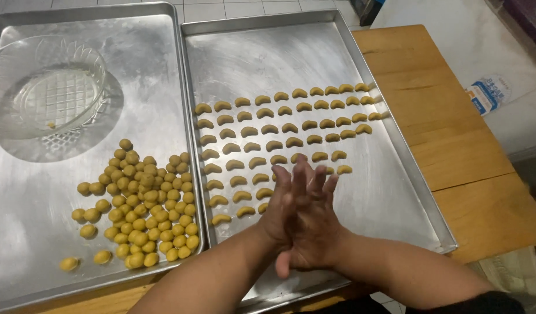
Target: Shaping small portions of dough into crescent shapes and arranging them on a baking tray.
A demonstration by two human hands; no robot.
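Note:
My left hand (278,212) and my right hand (312,224) are pressed palm to palm over the near part of the right metal tray (396,192). Whatever lies between the palms is hidden. Rows of small crescent-shaped dough pieces (282,128) cover the middle of that tray, just beyond my fingertips. On the left metal tray (24,197) lies a heap of small round dough balls (146,203), to the left of my hands.
A clear glass bowl (44,87) sits at the back of the left tray. Both trays rest on a wooden table (465,151). A white surface with a small blue and white packet (488,93) lies beyond the table's right edge.

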